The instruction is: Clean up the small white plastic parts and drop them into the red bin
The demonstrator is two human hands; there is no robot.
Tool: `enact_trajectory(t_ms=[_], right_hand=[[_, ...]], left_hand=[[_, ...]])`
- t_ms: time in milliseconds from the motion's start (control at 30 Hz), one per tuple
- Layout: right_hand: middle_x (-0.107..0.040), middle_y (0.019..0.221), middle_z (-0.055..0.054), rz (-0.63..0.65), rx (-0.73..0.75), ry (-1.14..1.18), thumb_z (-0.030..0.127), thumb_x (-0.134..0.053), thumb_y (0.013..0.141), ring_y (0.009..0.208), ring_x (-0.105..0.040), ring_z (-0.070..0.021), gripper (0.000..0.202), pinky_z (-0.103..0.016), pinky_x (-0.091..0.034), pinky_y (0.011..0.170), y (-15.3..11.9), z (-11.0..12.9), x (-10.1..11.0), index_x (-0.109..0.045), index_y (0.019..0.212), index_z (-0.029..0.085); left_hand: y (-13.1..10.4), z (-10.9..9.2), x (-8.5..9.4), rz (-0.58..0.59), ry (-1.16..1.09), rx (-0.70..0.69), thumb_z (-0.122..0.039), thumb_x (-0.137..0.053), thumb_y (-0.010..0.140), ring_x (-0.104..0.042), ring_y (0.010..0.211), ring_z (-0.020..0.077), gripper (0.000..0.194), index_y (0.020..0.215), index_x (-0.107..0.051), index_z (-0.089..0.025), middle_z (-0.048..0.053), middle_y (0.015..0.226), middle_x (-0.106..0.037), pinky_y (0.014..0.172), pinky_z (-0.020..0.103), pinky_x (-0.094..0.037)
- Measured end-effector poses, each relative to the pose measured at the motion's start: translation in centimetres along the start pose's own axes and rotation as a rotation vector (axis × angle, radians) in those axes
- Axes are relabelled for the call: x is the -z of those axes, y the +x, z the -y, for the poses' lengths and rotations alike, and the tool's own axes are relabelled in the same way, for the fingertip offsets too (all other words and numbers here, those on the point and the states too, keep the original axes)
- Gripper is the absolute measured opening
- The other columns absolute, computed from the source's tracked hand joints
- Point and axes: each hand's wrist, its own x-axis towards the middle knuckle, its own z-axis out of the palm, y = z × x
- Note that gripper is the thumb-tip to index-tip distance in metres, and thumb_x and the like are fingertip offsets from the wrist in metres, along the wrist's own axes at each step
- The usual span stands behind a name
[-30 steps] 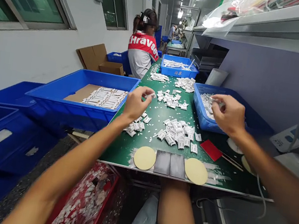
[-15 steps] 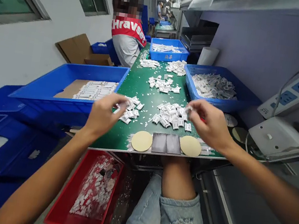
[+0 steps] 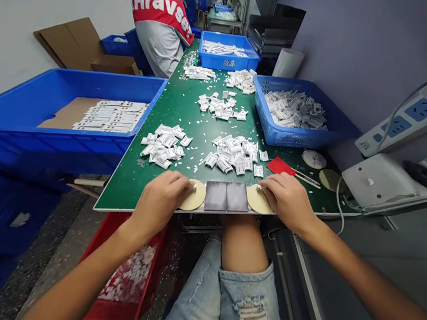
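At the front edge of the green table [image 3: 142, 181], my left hand [image 3: 164, 195] pinches a small white piece [image 3: 194, 185] over the left round yellow pad [image 3: 196, 199]. My right hand [image 3: 288, 199] holds another small white piece [image 3: 259, 187] at the right round yellow pad [image 3: 257, 201], its fingers closed. Two dark grey square plates [image 3: 227, 197] lie side by side between the pads. Behind them are a left pile of white pieces [image 3: 165, 146] and a right pile [image 3: 232, 154].
A blue bin [image 3: 57, 134] with white strips stands left; a blue basket [image 3: 301, 135] of white pieces sits back right. Near my right hand lie a red piece [image 3: 280, 166] and thin sticks. A red bin [image 3: 114, 313] is below. A person in red and grey [image 3: 159, 39] sits at back left.
Both hands have come down and back from the piles to the round pads, each with a small white piece. The view has shifted, and the red piece is now uncovered.
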Motion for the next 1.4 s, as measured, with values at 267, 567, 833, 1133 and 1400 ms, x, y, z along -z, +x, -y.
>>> enact_trajectory(t_ms=[267, 567, 833, 1133, 1400], right_hand=[[-0.068, 0.092, -0.008, 0.022, 0.003, 0.03, 0.024, -0.049, 0.095, 0.083, -0.056, -0.0198, 0.019, -0.033, -0.039, 0.074, -0.4, -0.1, 0.5, -0.067, 0.094, 0.018], [-0.068, 0.093, -0.008, 0.041, -0.028, 0.072, 0.023, -0.047, 0.096, 0.084, -0.058, -0.0207, 0.019, -0.033, -0.044, 0.076, -0.2, -0.1, 0.0, -0.066, 0.094, 0.018], [-0.066, 0.101, -0.005, -0.122, -0.328, 0.427, 0.033, -0.052, 0.094, 0.085, -0.061, -0.0181, 0.026, -0.032, -0.05, 0.077, -2.0, 0.1, 2.3, -0.062, 0.117, 0.025], [-0.068, 0.095, -0.005, -0.041, -0.283, 0.473, 0.032, -0.054, 0.091, 0.09, -0.06, -0.0203, 0.017, -0.036, -0.047, 0.08, 0.1, 0.6, -0.3, -0.065, 0.097, 0.021], [-0.067, 0.094, -0.007, -0.012, 0.006, -0.074, 0.024, -0.05, 0.095, 0.089, -0.053, -0.0214, 0.019, -0.036, -0.04, 0.079, -0.9, -0.6, 0.2, -0.067, 0.103, 0.018]], left_hand=[[-0.9, 0.3, -0.1, -0.038, -0.031, -0.013, -0.032, -0.047, 0.096, -0.054, 0.08, 0.0187, 0.022, 0.088, -0.064, -0.02, 0.005, 0.085, -0.062, 0.071, 0.03, -0.04], [-0.2, 0.0, -0.4, -0.046, -0.073, -0.002, -0.031, -0.048, 0.095, -0.051, 0.079, 0.0182, 0.023, 0.082, -0.063, -0.018, 0.005, 0.081, -0.059, 0.07, 0.03, -0.038], [-1.5, 2.8, 2.3, -0.278, -0.747, 0.437, -0.037, -0.063, 0.085, -0.057, 0.074, 0.0125, 0.032, 0.113, -0.064, -0.023, 0.0, 0.088, -0.061, 0.066, 0.023, -0.046], [0.9, 0.4, -0.3, -0.064, -0.509, 0.251, -0.031, -0.058, 0.087, -0.06, 0.08, 0.0173, 0.013, 0.09, -0.062, -0.02, 0.003, 0.088, -0.066, 0.074, 0.03, -0.045], [0.2, 0.6, -0.3, -0.04, -0.094, 0.054, -0.026, -0.052, 0.093, -0.055, 0.089, 0.0208, 0.011, 0.093, -0.062, -0.021, 0.004, 0.092, -0.066, 0.077, 0.032, -0.041]])
